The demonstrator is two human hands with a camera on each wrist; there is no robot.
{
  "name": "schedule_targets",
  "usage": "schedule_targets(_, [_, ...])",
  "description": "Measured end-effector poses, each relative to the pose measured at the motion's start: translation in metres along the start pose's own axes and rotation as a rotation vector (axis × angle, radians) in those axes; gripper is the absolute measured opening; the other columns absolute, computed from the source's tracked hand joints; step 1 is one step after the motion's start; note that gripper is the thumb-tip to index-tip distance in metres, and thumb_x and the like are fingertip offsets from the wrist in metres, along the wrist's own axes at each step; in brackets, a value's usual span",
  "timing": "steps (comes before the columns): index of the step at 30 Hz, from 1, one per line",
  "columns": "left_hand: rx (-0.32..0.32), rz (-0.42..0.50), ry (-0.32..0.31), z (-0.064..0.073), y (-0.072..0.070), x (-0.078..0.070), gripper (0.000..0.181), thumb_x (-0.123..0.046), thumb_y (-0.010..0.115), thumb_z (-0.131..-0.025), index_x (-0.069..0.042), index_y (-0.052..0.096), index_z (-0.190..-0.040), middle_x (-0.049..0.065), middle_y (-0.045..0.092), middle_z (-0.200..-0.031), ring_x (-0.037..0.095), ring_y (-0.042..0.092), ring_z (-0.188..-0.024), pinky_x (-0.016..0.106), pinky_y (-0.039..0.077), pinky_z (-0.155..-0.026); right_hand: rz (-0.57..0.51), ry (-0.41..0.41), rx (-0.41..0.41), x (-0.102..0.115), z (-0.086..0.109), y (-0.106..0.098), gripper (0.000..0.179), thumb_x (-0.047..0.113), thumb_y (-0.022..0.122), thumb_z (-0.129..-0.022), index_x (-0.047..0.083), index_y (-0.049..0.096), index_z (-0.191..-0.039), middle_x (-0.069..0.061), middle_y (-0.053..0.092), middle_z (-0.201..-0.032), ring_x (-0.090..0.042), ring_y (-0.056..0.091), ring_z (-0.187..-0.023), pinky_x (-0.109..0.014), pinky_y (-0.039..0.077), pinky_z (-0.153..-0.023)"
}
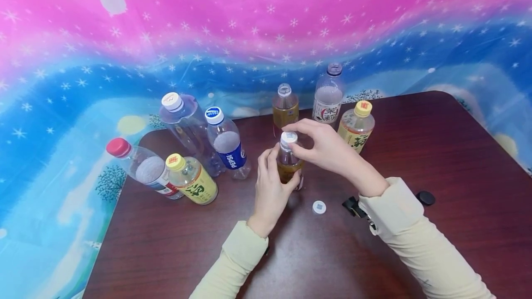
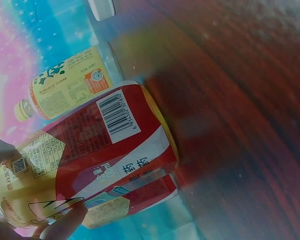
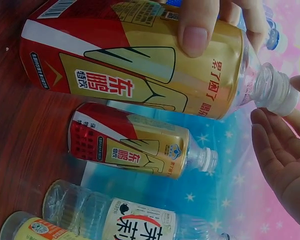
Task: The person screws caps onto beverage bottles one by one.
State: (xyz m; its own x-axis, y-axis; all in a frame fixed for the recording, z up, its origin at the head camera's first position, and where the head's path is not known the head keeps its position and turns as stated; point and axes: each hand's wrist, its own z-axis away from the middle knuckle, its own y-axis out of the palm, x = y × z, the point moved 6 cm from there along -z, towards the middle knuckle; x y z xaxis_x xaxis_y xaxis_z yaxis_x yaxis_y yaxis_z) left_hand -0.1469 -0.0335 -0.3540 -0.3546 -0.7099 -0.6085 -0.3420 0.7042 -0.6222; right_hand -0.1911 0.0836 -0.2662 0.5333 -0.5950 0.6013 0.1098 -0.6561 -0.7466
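My left hand point(image 1: 271, 190) grips a red-and-gold drink bottle point(image 3: 140, 65) around its body, and the bottle stands upright on the table. My right hand point(image 1: 326, 147) pinches the white cap point(image 1: 288, 139) at the bottle's mouth between thumb and fingers. How tightly the cap sits on the neck I cannot tell. Behind stands a similar red-and-gold bottle point(image 3: 135, 142) with its mouth uncapped. A loose white cap point(image 1: 319, 207) lies on the table, a little nearer than the held bottle.
At left stand a red-capped bottle point(image 1: 149, 170), a yellow-capped bottle point(image 1: 195, 183), a large clear bottle point(image 1: 189, 128) and a Pepsi bottle point(image 1: 230, 146). An uncapped jasmine-label bottle point(image 1: 328, 98) and another yellow-capped bottle point(image 1: 355, 126) stand back right. A black round cap point(image 1: 426, 198) lies beyond my right sleeve.
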Motion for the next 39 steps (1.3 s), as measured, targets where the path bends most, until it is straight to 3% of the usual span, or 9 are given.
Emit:
schedule_targets(10, [0.005, 0.004, 0.013, -0.0007, -0.0016, -0.0018, 0.073, -0.023, 0.077, -0.079, -0.006, 0.038, -0.139, 0.017, 0.044, -0.131, 0.029, 0.053, -0.117, 0.042, 0.052, -0.095, 0.010, 0.001, -0.002, -0.0010, -0.0009, 0.0014, 0.032, 0.018, 0.067, -0.087, 0.005, 0.066, -0.116, -0.011, 0.067, -0.114, -0.024, 0.061, -0.108, -0.044, 0.048, -0.095])
schedule_targets(20, [0.009, -0.010, 0.027, -0.0008, -0.0016, -0.0014, 0.073, -0.023, 0.077, -0.080, -0.005, 0.037, -0.138, 0.015, 0.049, -0.133, 0.028, 0.053, -0.118, 0.040, 0.051, -0.097, -0.033, 0.102, 0.000, -0.0068, -0.0059, 0.0015, 0.028, 0.020, 0.075, -0.081, 0.006, 0.065, -0.104, -0.009, 0.067, -0.099, -0.024, 0.061, -0.094, -0.041, 0.050, -0.086])
schedule_targets(23, [0.003, -0.010, 0.031, -0.0006, -0.0022, -0.0017, 0.073, -0.023, 0.077, -0.080, -0.005, 0.038, -0.138, 0.015, 0.049, -0.132, 0.028, 0.053, -0.117, 0.040, 0.052, -0.096, -0.032, 0.078, 0.017, -0.0064, -0.0058, 0.0024, 0.034, 0.021, 0.075, -0.082, 0.005, 0.063, -0.109, -0.010, 0.066, -0.103, -0.024, 0.061, -0.096, -0.042, 0.050, -0.087])
schedule_targets(29, [0.007, -0.011, 0.033, 0.0000, -0.0027, -0.0015, 0.072, -0.022, 0.077, -0.080, -0.006, 0.037, -0.138, 0.015, 0.049, -0.131, 0.028, 0.053, -0.116, 0.041, 0.052, -0.095, -0.013, -0.015, 0.071, -0.0052, -0.0020, 0.0031, 0.042, 0.017, 0.065, -0.087, 0.008, 0.059, -0.128, -0.010, 0.062, -0.127, -0.024, 0.057, -0.118, -0.045, 0.046, -0.100])
schedule_targets(33, [0.013, -0.010, 0.033, -0.0002, -0.0024, -0.0012, 0.073, -0.022, 0.077, -0.080, -0.006, 0.037, -0.138, 0.015, 0.049, -0.131, 0.028, 0.053, -0.116, 0.041, 0.052, -0.095, -0.003, -0.037, 0.067, -0.0039, -0.0022, 0.0006, 0.037, 0.013, 0.064, -0.087, 0.008, 0.063, -0.123, -0.010, 0.065, -0.123, -0.026, 0.059, -0.117, -0.044, 0.048, -0.098])
schedule_targets(39, [0.022, -0.012, 0.029, -0.0008, -0.0012, -0.0006, 0.073, -0.023, 0.077, -0.080, -0.006, 0.037, -0.138, 0.015, 0.049, -0.132, 0.028, 0.053, -0.116, 0.040, 0.052, -0.096, -0.007, -0.003, 0.066, -0.0036, -0.0039, -0.0016, 0.034, 0.013, 0.068, -0.086, 0.006, 0.066, -0.119, -0.011, 0.067, -0.118, -0.026, 0.061, -0.112, -0.044, 0.050, -0.094])
